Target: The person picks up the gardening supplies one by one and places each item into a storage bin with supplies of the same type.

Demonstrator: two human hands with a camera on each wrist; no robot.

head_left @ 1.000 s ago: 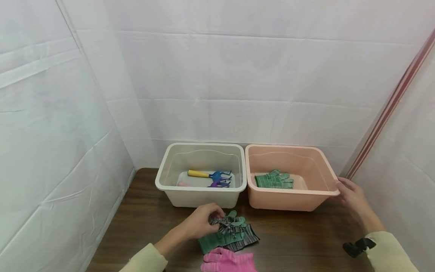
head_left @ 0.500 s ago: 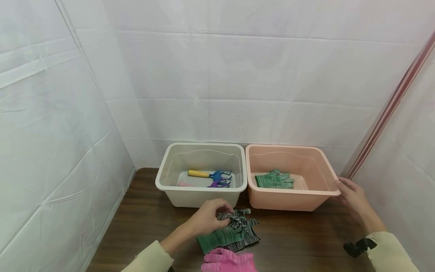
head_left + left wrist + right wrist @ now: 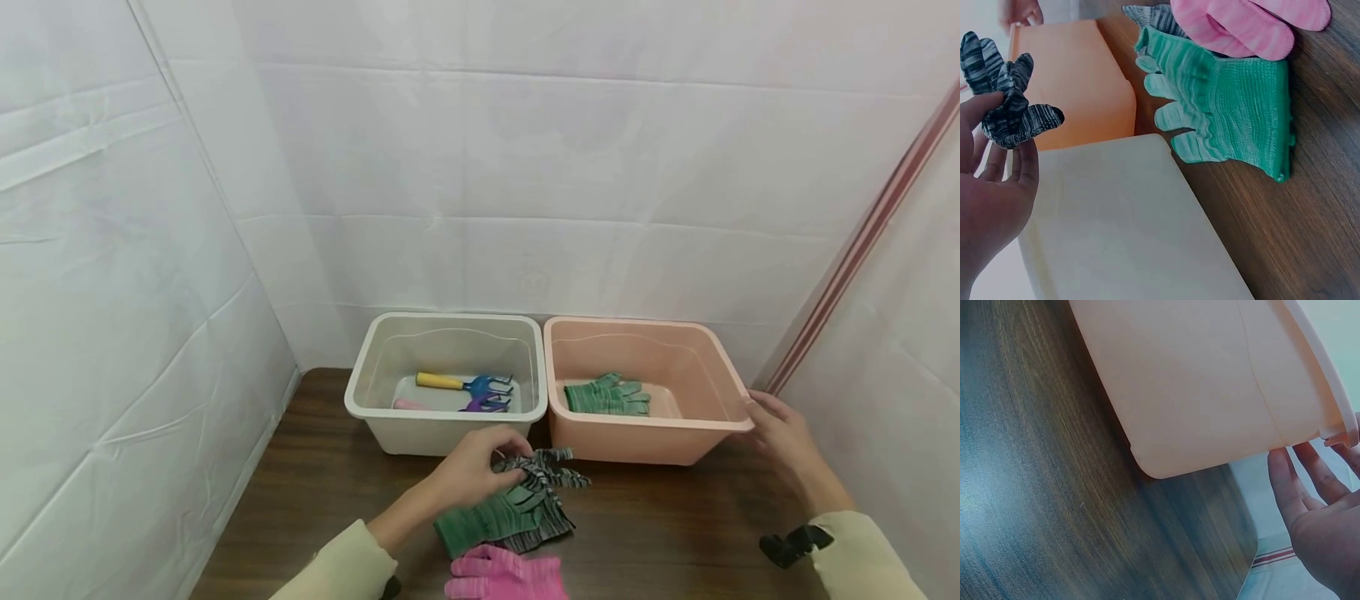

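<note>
My left hand (image 3: 480, 471) pinches a black-and-grey striped knit glove (image 3: 1007, 94) between thumb and fingers, its glove fingers sticking out past mine. Just below it on the table lie a green knit glove (image 3: 483, 521), another black-and-grey glove (image 3: 551, 529) partly under it, and a pink glove (image 3: 510, 575) in front. At the far right my right hand (image 3: 783, 437) grips the rim corner of the peach plastic bin (image 3: 622, 442); in the right wrist view its fingers (image 3: 1282, 475) are against the bin wall under the rim. One green glove (image 3: 607, 396) lies inside that bin.
An off-white bin (image 3: 450, 435) stands left of the peach one, close beside it. Inside lie a yellow-handled blue hand rake (image 3: 465, 384) and a purple one (image 3: 483, 404) with a pink handle. White sheeting (image 3: 480, 167) hangs behind the dark wooden table (image 3: 300, 500).
My left hand has drawn the striped glove up off the pile and to the right, uncovering more of the green glove. The right hand has stayed at the peach bin's corner.
</note>
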